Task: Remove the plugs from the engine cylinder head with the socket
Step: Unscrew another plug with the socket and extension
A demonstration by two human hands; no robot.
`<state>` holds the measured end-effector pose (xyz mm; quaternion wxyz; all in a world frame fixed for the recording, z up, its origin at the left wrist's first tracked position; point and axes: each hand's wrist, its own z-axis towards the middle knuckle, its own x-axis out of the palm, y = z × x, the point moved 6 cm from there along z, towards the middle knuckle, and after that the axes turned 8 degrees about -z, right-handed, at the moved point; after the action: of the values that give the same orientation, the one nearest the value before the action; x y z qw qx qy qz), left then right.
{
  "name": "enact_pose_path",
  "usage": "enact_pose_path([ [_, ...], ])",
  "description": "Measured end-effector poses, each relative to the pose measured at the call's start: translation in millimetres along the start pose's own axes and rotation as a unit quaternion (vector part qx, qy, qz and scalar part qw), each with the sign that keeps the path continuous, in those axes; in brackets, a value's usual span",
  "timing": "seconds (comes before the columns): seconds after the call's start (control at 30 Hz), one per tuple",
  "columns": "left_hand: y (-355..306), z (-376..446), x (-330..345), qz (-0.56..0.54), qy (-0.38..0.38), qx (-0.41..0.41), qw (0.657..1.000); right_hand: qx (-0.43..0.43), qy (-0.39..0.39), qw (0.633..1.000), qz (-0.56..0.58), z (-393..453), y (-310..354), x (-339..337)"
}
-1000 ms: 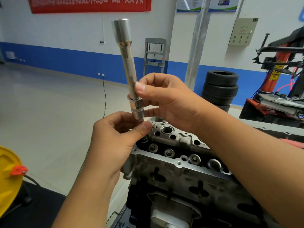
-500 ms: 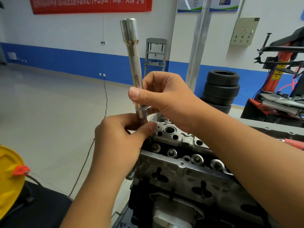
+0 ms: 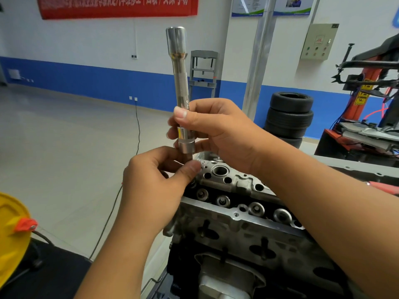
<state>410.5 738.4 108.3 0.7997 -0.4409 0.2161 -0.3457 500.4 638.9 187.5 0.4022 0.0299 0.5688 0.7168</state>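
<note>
A long chrome socket [image 3: 182, 89] stands nearly upright above the near-left corner of the engine cylinder head [image 3: 233, 190]. The right hand [image 3: 218, 130] curls around its lower shaft, while the left hand [image 3: 159, 180] pinches a small dark piece protruding from the bottom end, too hidden to identify. Stacked tyres [image 3: 288, 117] sit beyond the cylinder head.

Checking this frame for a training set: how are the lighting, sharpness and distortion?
Head view: even indoor light, soft shadows; bright glare streaks on the socket held by both hands, left hand, right hand; centre sharp, cylinder head crisp; wide-angle bending at edges, pole leaning; near forearms slightly soft.
</note>
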Motion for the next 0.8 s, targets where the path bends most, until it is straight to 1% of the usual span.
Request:
enact_pose_path([
  [0.1,-4.0,-0.7,0.6,-0.005,-0.003,0.005,1.0,-0.009,-0.015,1.0,0.004,-0.3,0.4,-2.1],
  [0.17,-3.0,-0.4,5.1,-0.018,0.027,-0.006,0.999,-0.012,-0.023,1.0,0.009,-0.1,0.3,-2.9],
  [0.23,0.7,0.3,9.8,-0.067,0.063,-0.029,0.995,-0.011,-0.025,1.0,0.011,0.3,0.8,-2.7],
  [0.3,2.2,-0.4,11.0,-0.083,0.083,-0.039,0.992,-0.011,-0.019,1.0,0.014,0.3,2.2,-1.5],
  [0.37,2.4,-0.2,9.4,-0.081,0.07,-0.027,0.994,-0.014,-0.009,1.0,0.02,0.0,3.7,-0.9],
  [0.43,4.2,0.3,6.1,-0.094,0.029,-0.026,0.995,-0.015,0.0,0.999,0.03,-0.5,4.4,-0.1],
  [0.5,5.8,0.3,4.8,-0.094,0.004,-0.032,0.995,-0.014,0.003,1.0,0.027,-0.8,4.2,1.1],
  [0.63,2.3,-0.8,2.7,-0.09,-0.014,-0.014,0.996,-0.024,-0.021,0.999,0.023,-1.7,3.7,-0.3],
  [0.77,1.9,-1.0,9.8,-0.135,0.064,-0.037,0.988,-0.021,-0.031,0.998,0.042,-0.7,3.1,-1.8],
  [0.8,2.5,-0.7,11.2,-0.14,0.074,-0.042,0.986,-0.022,-0.029,0.999,0.039,-0.6,3.2,-1.6],
])
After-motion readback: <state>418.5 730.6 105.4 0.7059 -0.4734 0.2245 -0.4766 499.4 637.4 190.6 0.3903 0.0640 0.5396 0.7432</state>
